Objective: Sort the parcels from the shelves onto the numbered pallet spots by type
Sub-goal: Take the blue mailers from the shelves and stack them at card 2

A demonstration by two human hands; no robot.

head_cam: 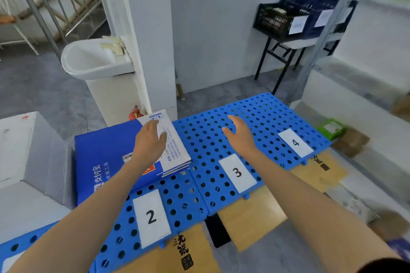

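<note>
While left hand [150, 139] and right hand [240, 135] are spread, empty | envelopes [106, 150] lie under left hand on spot 2 [152, 217], long axis crosswise | right hand over spot 3 [237, 173]

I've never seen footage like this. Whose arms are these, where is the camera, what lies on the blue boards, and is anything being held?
There is no machine. These are a person's bare arms, filmed by a camera worn on their head and looking down. The blue perforated pallets carry paper label 2, label 3 and label 4. A stack of flat blue-and-white parcels lies behind label 2. The left hand is spread open over it. The right hand hangs open above the pallets. Neither grips anything.
</note>
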